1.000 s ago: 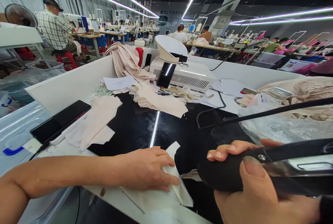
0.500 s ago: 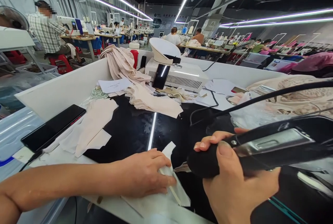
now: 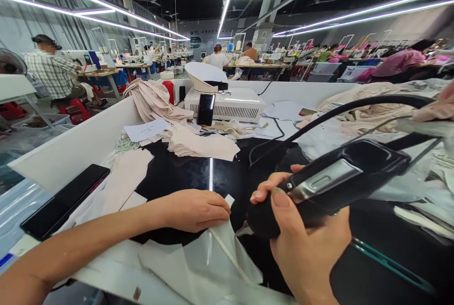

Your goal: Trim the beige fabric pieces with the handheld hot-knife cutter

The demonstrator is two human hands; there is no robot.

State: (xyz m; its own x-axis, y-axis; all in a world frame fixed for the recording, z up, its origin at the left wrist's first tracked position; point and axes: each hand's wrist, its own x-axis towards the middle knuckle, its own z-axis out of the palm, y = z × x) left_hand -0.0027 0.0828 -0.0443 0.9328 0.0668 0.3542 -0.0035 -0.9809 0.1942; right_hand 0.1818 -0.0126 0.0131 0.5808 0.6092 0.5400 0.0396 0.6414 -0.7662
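My right hand (image 3: 305, 243) is wrapped round a black corded hand tool (image 3: 340, 177) with a silver plate on its side. The tool's rounded front end points left, over the black tabletop (image 3: 191, 177). My left hand (image 3: 198, 210) is closed, its fingertips pressed together on the upper end of a pale, thin fabric piece (image 3: 227, 248). A narrow lighter strip runs along that piece. The exact grip of the left fingertips is hidden. Near the tool's front end lies a small pale tip (image 3: 244, 230), too unclear to name.
A dark phone (image 3: 65, 201) lies at the left beside cut fabric pieces (image 3: 131, 172). More cut pieces (image 3: 202, 142) are stacked ahead. Behind them stand a white vented box (image 3: 227, 106) and a small phone (image 3: 206, 109). The tool's cable (image 3: 340, 104) arches at right. A blurred pinkish shape (image 3: 438, 106) shows at the right edge.
My left hand has shifted up to the fabric piece's far end, and more of the piece now shows below it. The tool has moved left and tilted. The view has swung right.
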